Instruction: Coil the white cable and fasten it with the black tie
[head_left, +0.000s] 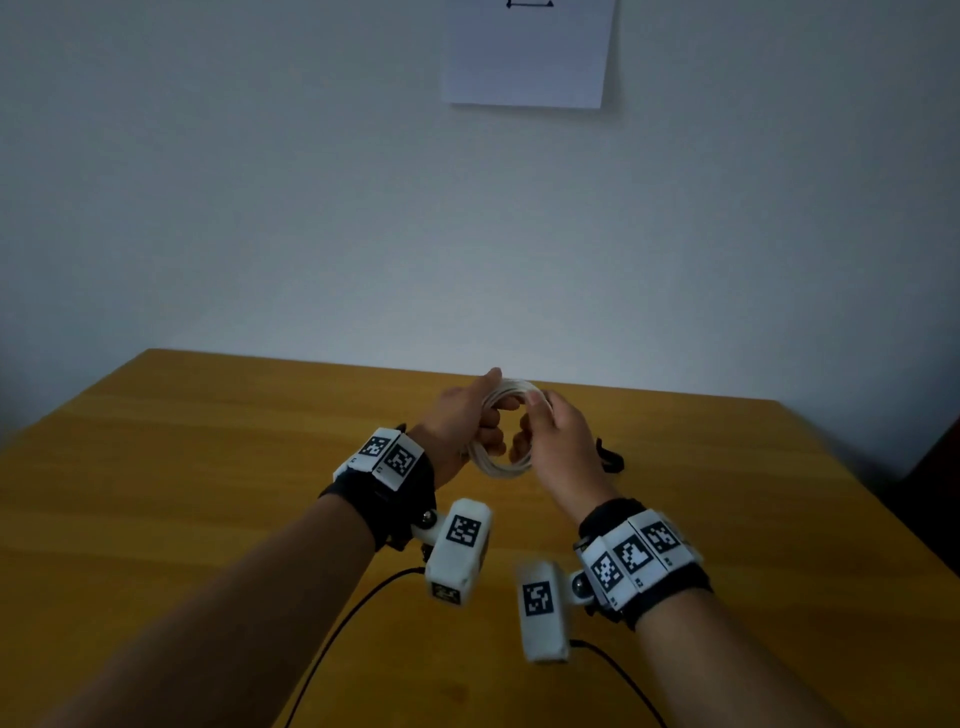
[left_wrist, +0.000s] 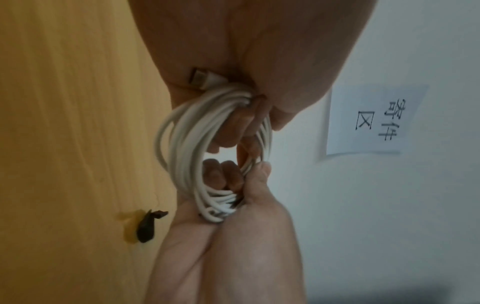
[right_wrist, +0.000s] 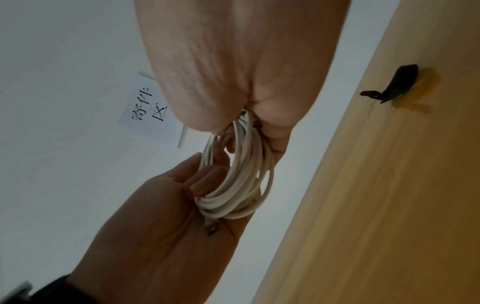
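Note:
The white cable (head_left: 501, 467) is wound into a round coil of several loops, held upright above the wooden table (head_left: 208, 467). My left hand (head_left: 467, 421) grips the coil's left side, fingers curled through the ring; a metal plug (left_wrist: 205, 79) lies against its palm. My right hand (head_left: 550, 431) grips the right side of the white cable (left_wrist: 187, 148), thumb on top. The black tie (head_left: 609, 456) lies loose on the table just right of my right hand, also visible as the black tie (left_wrist: 149, 226) and the black tie (right_wrist: 392, 86).
A white paper sheet (head_left: 527, 52) with printed characters hangs on the pale wall behind the table. Thin black leads (head_left: 332, 639) trail from the wrist cameras across the near tabletop. A dark object (head_left: 935, 483) stands past the table's right edge.

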